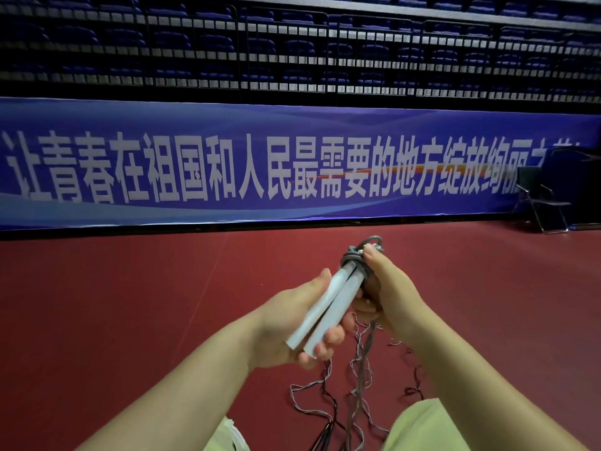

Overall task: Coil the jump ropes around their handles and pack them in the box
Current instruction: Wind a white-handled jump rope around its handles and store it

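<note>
I see both forearms bare, no sleeves reaching into my view. The left hand (pixel 292 320) and the right hand (pixel 387 294) wear no gloves, rings or watch. Below, the pale yellow-green fabric trousers (pixel 419 428) cover both legs, with a wrinkled fold on the left one.

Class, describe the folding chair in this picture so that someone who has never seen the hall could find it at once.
Start from the long blue banner with white characters that runs along the foot of the stands. Follow it to its right end, where the black folding chair stands on the red floor. It is the only free-standing seat; the others are fixed blue rows up behind the railing.
</note>
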{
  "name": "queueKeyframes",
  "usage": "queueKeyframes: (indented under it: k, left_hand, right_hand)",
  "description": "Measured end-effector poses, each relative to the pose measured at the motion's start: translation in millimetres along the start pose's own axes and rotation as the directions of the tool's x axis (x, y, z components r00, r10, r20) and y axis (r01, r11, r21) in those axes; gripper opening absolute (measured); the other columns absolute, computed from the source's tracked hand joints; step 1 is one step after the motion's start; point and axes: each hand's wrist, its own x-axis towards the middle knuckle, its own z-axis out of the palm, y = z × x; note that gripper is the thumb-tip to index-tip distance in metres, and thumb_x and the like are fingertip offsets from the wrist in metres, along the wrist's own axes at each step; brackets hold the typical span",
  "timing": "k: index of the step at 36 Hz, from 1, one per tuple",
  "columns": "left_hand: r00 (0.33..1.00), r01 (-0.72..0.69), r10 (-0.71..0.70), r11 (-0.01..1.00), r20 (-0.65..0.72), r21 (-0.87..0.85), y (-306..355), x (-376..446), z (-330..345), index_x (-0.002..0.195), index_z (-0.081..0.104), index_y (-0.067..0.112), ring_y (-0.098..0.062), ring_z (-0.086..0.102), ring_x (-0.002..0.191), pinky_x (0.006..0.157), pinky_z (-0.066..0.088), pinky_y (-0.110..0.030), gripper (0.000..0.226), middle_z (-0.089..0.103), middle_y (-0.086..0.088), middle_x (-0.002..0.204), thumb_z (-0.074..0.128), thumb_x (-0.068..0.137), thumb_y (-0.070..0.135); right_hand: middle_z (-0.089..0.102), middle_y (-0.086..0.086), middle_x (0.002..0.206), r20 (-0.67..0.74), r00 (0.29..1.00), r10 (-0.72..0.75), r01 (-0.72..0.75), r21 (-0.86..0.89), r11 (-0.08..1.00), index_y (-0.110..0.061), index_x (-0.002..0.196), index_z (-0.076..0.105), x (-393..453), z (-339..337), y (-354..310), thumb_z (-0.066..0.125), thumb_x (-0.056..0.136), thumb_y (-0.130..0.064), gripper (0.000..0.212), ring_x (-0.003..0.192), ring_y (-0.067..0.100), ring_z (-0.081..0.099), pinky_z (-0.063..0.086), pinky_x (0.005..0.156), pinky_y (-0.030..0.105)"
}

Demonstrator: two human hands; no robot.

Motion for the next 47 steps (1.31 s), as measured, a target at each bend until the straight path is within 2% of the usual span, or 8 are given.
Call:
queueKeyframes:
  k: [8,16,19,22,27,34,42,47]
  left_hand:
    - [0.951,0.013,0.109,0.92,-0.288,0.391,-3.1,8.1,-5.5,0.084,0.058,0.014,-0.009,0.039,0.047,0.045,0.027,-0.021,0.064,0.048,0.007,0.058,0.023,0.092,0.067]
    - [0.878,0.027,0.241,0.838,-0.413,0.545,-4.7,16.8,-13.3,0.083,0.055,0.021,-0.011,0.043,0.052,0.049,0.034,-0.023,0.055,0.052,0.005,0.065,0.024,0.093,0.065]
    - [0.805,0.046,0.376,0.732,-0.46,0.679,-5.1,19.4,-20.1,0.075,0.052,0.018,-0.017,0.049,0.057,0.062,0.042,-0.033,0.056,0.055,0.003,0.066,0.024,0.094,0.063]
    - [0.73,0.175,0.467,0.578,-0.498,0.797,-7.3,20.5,-26.0,0.075,0.048,0.017,-0.025,0.055,0.074,0.073,0.045,-0.039,0.054,0.058,0.0,0.075,0.025,0.096,0.06]
    - [0.686,0.408,0.521,0.303,-0.508,0.861,-11.1,21.5,-26.0,0.079,0.04,0.022,-0.025,0.05,0.073,0.059,0.032,-0.035,0.047,0.053,0.003,0.079,0.022,0.096,0.062]
    - [0.649,0.529,0.667,-0.048,-0.367,0.847,-15.5,24.8,-18.0,0.101,0.044,0.023,-0.024,0.061,0.094,0.063,0.034,-0.032,0.049,0.059,0.003,0.102,0.025,0.093,0.067]
    - [0.656,0.508,0.691,-0.108,-0.303,0.854,-13.7,20.8,-17.2,0.104,0.043,0.024,-0.018,0.058,0.093,0.062,0.035,-0.031,0.05,0.055,0.007,0.101,0.024,0.092,0.068]
    - [0.67,0.493,0.684,-0.12,-0.289,0.862,-14.3,18.7,-15.8,0.105,0.043,0.024,-0.02,0.059,0.094,0.063,0.036,-0.031,0.049,0.056,0.006,0.103,0.024,0.092,0.068]
  right_hand:
    - [0.045,0.003,0.059,0.094,0.995,0.046,0.019,-0.597,0.802,-0.009,0.075,0.056,-7.8,-33.6,-20.5,0.043,0.098,-0.044,0.044,0.046,0.013,0.034,0.027,0.045,0.026]
    - [0.034,0.003,0.053,-0.085,0.976,-0.201,0.067,-0.759,0.648,-0.011,0.062,0.046,-3.7,-17.4,-0.8,0.038,0.099,-0.043,0.05,0.044,0.012,0.024,0.018,0.046,0.028]
    - [0.037,-0.007,0.046,-0.139,0.956,-0.259,0.088,-0.707,0.702,-0.013,0.058,0.046,-4.0,-7.5,9.7,0.039,0.101,-0.039,0.051,0.041,0.007,0.028,0.021,0.045,0.023]
    - [0.048,-0.004,0.056,-0.152,0.982,-0.109,0.017,-0.505,0.863,-0.011,0.072,0.054,-6.6,4.0,14.0,0.035,0.101,-0.045,0.048,0.046,0.01,0.039,0.029,0.045,0.022]
    - [0.058,0.002,0.065,-0.193,0.967,0.166,-0.193,-0.128,0.973,-0.008,0.1,0.064,-2.5,8.2,16.6,0.029,0.097,-0.059,0.062,0.042,0.013,0.043,0.03,0.04,0.02]
    - [0.053,-0.001,0.057,-0.252,0.951,0.18,-0.209,-0.095,0.973,-0.006,0.094,0.072,4.0,0.6,27.3,0.045,0.09,-0.063,0.063,0.042,0.013,0.039,0.024,0.042,0.024]
    - [0.051,0.001,0.063,-0.105,0.957,0.272,-0.244,0.225,0.943,-0.012,0.094,0.063,-2.1,-1.1,27.1,0.037,0.091,-0.065,0.059,0.042,0.008,0.036,0.023,0.038,0.018]
    - [0.052,0.0,0.063,-0.136,0.957,0.257,-0.234,0.165,0.958,-0.013,0.093,0.062,-0.9,-4.1,27.1,0.043,0.089,-0.063,0.053,0.042,0.008,0.036,0.022,0.036,0.018]
